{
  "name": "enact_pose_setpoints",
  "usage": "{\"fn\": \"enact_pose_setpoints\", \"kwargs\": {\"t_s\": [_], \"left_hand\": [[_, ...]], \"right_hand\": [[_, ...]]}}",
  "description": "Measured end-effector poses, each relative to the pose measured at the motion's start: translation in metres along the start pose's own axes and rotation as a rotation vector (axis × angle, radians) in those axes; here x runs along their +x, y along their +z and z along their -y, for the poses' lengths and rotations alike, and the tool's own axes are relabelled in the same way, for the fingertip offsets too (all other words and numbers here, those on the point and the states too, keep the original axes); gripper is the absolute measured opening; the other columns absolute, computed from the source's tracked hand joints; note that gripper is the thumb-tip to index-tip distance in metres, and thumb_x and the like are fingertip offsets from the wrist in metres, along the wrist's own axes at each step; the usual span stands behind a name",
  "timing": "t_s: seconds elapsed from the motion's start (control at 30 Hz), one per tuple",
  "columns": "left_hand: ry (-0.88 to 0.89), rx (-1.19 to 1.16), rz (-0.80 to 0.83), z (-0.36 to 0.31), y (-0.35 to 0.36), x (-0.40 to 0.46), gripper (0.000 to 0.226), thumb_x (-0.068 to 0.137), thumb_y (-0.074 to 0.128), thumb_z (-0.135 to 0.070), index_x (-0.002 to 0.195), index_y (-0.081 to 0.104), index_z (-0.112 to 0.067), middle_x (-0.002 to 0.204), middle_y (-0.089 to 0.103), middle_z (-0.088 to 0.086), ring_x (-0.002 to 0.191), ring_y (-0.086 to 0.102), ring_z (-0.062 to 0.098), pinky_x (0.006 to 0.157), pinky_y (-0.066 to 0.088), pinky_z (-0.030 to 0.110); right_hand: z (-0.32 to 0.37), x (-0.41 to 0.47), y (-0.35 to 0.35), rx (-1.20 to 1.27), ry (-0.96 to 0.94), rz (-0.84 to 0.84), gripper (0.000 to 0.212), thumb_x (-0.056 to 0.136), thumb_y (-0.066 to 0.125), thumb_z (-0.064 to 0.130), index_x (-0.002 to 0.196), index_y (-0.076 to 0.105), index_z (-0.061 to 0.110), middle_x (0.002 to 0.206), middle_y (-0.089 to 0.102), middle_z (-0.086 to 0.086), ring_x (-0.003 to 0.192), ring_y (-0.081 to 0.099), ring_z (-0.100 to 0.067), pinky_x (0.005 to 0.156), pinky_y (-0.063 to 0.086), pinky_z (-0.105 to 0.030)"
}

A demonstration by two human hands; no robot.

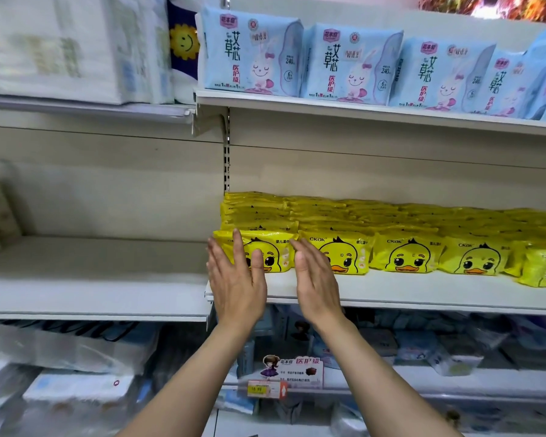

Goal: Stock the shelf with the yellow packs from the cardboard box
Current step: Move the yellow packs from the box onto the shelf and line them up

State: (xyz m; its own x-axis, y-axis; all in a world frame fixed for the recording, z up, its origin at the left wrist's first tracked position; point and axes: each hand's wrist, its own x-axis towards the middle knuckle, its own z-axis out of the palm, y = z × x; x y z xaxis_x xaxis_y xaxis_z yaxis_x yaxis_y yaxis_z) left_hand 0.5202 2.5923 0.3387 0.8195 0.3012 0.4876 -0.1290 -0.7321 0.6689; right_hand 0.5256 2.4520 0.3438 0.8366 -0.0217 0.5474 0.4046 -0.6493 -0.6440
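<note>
Yellow packs with a duck face fill the middle shelf (423, 296) in stacked rows; the front row stands upright facing me. The leftmost front pack (275, 247) sits at the shelf's left end. My left hand (237, 279) is flat with straight fingers against that pack's left side and front. My right hand (314, 279) is held flat with straight fingers at the pack's right edge, beside the neighbouring pack (341, 252). Neither hand grips anything. The cardboard box is out of view.
Light blue packs (353, 61) line the shelf above. The shelf bay to the left (92, 279) is bare at this level. White packs (60, 48) sit top left. Below, a price tag (267, 389) and blurred goods fill the lower shelves.
</note>
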Motion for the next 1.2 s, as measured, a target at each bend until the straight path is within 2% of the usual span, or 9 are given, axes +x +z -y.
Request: {"fn": "enact_pose_setpoints", "kwargs": {"t_s": [0.33,0.43,0.53,0.7,0.77,0.83,0.9,1.0,1.2], "left_hand": [[-0.003,-0.018,0.026,0.000,0.001,0.011,0.079,0.089,0.001,-0.072,0.156,0.008,-0.032,0.161,0.012,0.015,0.143,0.024,0.035,0.114,0.028,0.048],[-0.027,0.023,-0.021,-0.002,-0.001,0.013,0.079,0.089,-0.001,-0.070,0.157,0.007,-0.028,0.163,0.005,0.014,0.146,0.016,0.035,0.117,0.021,0.049],[-0.027,0.049,-0.044,-0.004,-0.004,0.020,0.079,0.090,-0.001,-0.068,0.157,0.005,-0.026,0.163,-0.002,0.012,0.149,0.006,0.032,0.121,0.013,0.047],[0.122,0.187,-0.011,-0.014,-0.001,0.035,0.081,0.090,-0.008,-0.068,0.156,0.017,-0.027,0.164,0.002,0.011,0.151,-0.005,0.025,0.122,0.001,0.046],[0.160,0.275,0.072,-0.024,-0.001,0.047,0.085,0.087,-0.012,-0.068,0.155,0.018,-0.027,0.164,0.002,0.011,0.151,-0.009,0.024,0.121,-0.003,0.047],[0.143,0.346,0.190,-0.032,-0.001,0.066,0.086,0.087,-0.011,-0.070,0.156,0.015,-0.025,0.164,0.002,0.010,0.151,-0.010,0.023,0.121,-0.005,0.049],[0.098,0.391,0.323,-0.037,0.000,0.088,0.081,0.091,-0.004,-0.068,0.157,0.008,-0.022,0.164,-0.001,0.008,0.151,-0.009,0.022,0.121,-0.005,0.048],[0.025,0.427,0.465,-0.041,0.004,0.113,0.082,0.092,0.004,-0.070,0.157,0.001,-0.019,0.164,-0.003,0.005,0.151,-0.005,0.020,0.121,-0.004,0.044],[0.038,0.521,0.535,-0.052,0.016,0.127,0.090,0.090,-0.001,-0.073,0.156,0.015,-0.014,0.164,0.011,0.003,0.151,0.005,0.020,0.121,0.000,0.045]], "right_hand": [[0.011,0.015,-0.009,0.004,-0.023,-0.023,0.073,0.094,0.012,0.061,0.144,0.050,0.023,0.150,0.047,0.004,0.142,0.033,-0.010,0.120,0.021,-0.031],[0.012,0.025,-0.016,-0.043,-0.027,-0.019,0.067,0.097,0.014,0.057,0.145,0.048,0.024,0.152,0.045,0.004,0.143,0.030,-0.011,0.117,0.019,-0.026],[0.009,0.038,-0.026,-0.078,-0.017,-0.049,0.063,0.099,0.019,0.049,0.144,0.050,0.019,0.150,0.047,-0.001,0.142,0.034,-0.017,0.117,0.023,-0.031],[-0.003,0.059,-0.038,-0.163,-0.015,-0.084,0.068,0.098,0.013,0.057,0.117,0.062,0.015,0.116,0.062,-0.010,0.113,0.052,-0.029,0.094,0.037,-0.036],[-0.004,0.068,-0.043,-0.237,0.022,-0.029,0.074,0.094,0.007,0.061,0.107,0.063,0.015,0.109,0.063,-0.016,0.111,0.054,-0.034,0.094,0.038,-0.040],[-0.007,0.082,-0.044,-0.363,0.024,0.067,0.076,0.095,0.005,0.057,0.128,0.061,0.019,0.137,0.057,-0.016,0.135,0.043,-0.031,0.111,0.031,-0.041],[-0.013,0.098,-0.045,-0.469,0.030,0.164,0.065,0.099,0.004,0.054,0.152,0.036,0.033,0.162,0.028,-0.001,0.152,0.015,-0.017,0.123,0.010,-0.037],[-0.025,0.118,-0.048,-0.525,0.116,0.266,0.055,0.104,0.010,0.052,0.156,0.020,0.037,0.165,0.015,0.006,0.153,0.004,-0.013,0.124,0.000,-0.038],[-0.032,0.134,-0.048,-0.576,0.149,0.420,0.058,0.103,0.008,0.053,0.157,0.019,0.035,0.164,0.020,0.006,0.152,0.014,-0.017,0.123,0.007,-0.042]]}}
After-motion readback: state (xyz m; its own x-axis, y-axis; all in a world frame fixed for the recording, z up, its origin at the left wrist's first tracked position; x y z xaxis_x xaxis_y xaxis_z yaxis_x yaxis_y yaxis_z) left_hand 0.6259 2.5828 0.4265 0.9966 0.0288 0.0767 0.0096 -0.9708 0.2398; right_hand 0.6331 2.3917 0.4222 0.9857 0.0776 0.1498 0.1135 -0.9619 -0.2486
